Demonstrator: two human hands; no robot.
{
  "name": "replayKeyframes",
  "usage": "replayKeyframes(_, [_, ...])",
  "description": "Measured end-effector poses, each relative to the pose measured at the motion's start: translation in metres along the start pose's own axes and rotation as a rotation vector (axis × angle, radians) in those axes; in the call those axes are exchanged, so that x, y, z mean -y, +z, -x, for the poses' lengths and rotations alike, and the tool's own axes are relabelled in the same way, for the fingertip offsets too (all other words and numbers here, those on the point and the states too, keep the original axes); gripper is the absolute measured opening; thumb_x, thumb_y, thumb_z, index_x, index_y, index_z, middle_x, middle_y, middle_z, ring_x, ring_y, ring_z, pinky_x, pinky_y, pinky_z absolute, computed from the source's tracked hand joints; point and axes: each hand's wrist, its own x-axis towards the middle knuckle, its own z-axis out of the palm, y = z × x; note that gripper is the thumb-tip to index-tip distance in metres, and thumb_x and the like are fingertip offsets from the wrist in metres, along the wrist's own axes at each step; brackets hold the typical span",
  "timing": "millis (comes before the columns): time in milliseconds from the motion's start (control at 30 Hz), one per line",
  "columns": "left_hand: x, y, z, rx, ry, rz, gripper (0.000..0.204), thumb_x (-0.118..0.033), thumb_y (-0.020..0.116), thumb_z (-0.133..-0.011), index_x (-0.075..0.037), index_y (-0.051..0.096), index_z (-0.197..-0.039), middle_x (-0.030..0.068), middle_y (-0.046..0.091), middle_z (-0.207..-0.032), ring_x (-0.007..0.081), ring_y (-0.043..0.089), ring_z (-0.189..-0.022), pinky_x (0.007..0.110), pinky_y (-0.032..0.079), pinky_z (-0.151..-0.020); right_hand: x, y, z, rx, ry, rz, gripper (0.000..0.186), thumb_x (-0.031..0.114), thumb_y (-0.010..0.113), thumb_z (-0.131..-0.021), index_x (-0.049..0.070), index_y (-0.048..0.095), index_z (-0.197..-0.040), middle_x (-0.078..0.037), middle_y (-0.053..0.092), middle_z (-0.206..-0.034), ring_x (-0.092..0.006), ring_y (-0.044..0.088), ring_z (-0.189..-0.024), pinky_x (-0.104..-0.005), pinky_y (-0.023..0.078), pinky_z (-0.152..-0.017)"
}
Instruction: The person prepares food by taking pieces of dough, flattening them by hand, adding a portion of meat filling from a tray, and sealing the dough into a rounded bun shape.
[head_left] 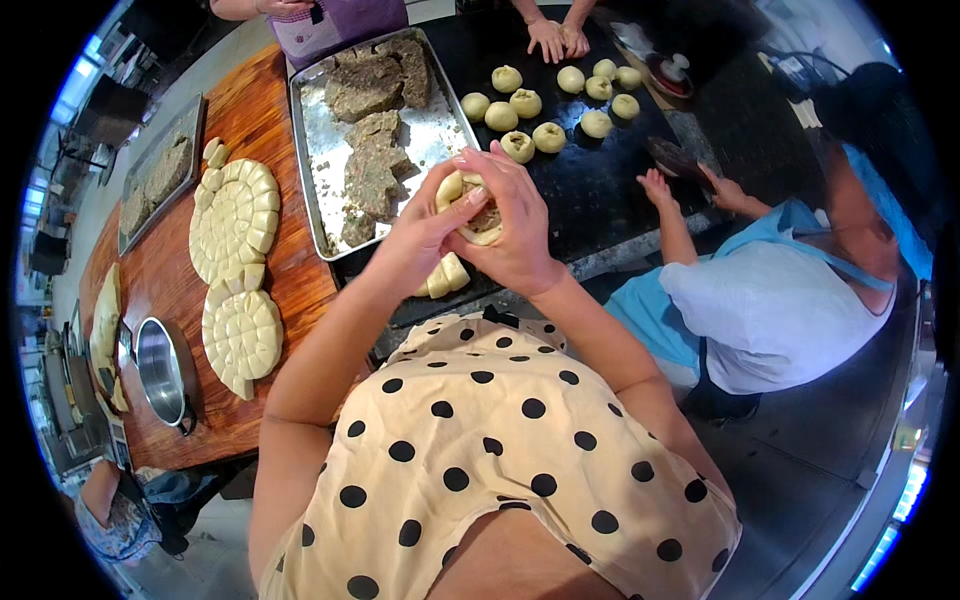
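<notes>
My left hand (430, 207) and right hand (522, 225), fingers half-curled, grip an open-topped dough bun (486, 222) at twelve o'clock. A metal tray (318, 170) sits at eleven, other buns (525, 102) at one.

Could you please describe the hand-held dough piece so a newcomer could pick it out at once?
Find the large metal tray; beside its lower right edge, the wearer's left hand and right hand come together. Between them is the dough piece, brownish filling showing. Unlike the dough balls on the black table, it is held in both hands.
</notes>
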Motion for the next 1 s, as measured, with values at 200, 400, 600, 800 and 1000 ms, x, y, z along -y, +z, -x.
replayKeyframes(200, [-0.009,-0.003,0.001,0.001,-0.119,-0.162,0.051,-0.018,0.061,-0.100,-0.007,0.040,-0.146,0.0052,0.061,-0.121,0.0130,0.062,-0.110,0.027,0.054,-0.085,0.010,-0.021,-0.010,0.124,0.136,-0.115,0.085,0.023,0.087,-0.068,0.007,0.046,-0.140,-0.013,0.059,-0.134,-0.0390,0.056,-0.123,-0.0489,0.039,-0.113])
replayKeyframes(400, [-0.007,0.002,-0.003,0.080,-0.044,-0.161,0.056,-0.024,0.064,-0.098,-0.008,0.039,-0.145,0.0057,0.058,-0.125,0.0152,0.061,-0.112,0.030,0.053,-0.089,0.004,-0.018,-0.007,0.072,0.088,-0.023,0.083,0.016,0.087,-0.065,0.007,0.049,-0.138,-0.013,0.061,-0.131,-0.0385,0.057,-0.122,-0.0488,0.040,-0.112])
replayKeyframes(600, [-0.003,-0.003,-0.008,0.018,-0.053,0.131,0.054,-0.019,0.067,-0.096,-0.005,0.041,-0.142,0.0090,0.058,-0.127,0.0191,0.061,-0.115,0.032,0.053,-0.094,0.007,-0.011,-0.016,0.037,0.017,0.019,0.091,0.013,0.086,-0.065,0.009,0.043,-0.145,-0.017,0.053,-0.141,-0.0396,0.052,-0.129,-0.0493,0.039,-0.113])
replayKeyframes(800, [-0.024,-0.014,-0.018,0.149,-0.258,-0.191,0.057,-0.023,0.072,-0.092,-0.004,0.044,-0.139,0.0101,0.058,-0.127,0.0183,0.063,-0.110,0.032,0.054,-0.091,-0.001,-0.023,-0.016,0.293,0.133,-0.105,0.092,0.017,0.086,-0.066,0.009,0.041,-0.146,-0.012,0.050,-0.147,-0.0391,0.048,-0.133,-0.0479,0.039,-0.112])
replayKeyframes(1000, [-0.007,-0.015,-0.031,-0.015,-0.097,0.137,0.047,-0.021,0.058,-0.100,-0.005,0.044,-0.141,0.0083,0.060,-0.123,0.0177,0.063,-0.111,0.034,0.054,-0.092,-0.006,-0.006,-0.023,0.064,0.165,-0.101,0.093,0.019,0.087,-0.066,0.008,0.041,-0.146,-0.016,0.052,-0.143,-0.0414,0.049,-0.132,-0.0466,0.039,-0.113])
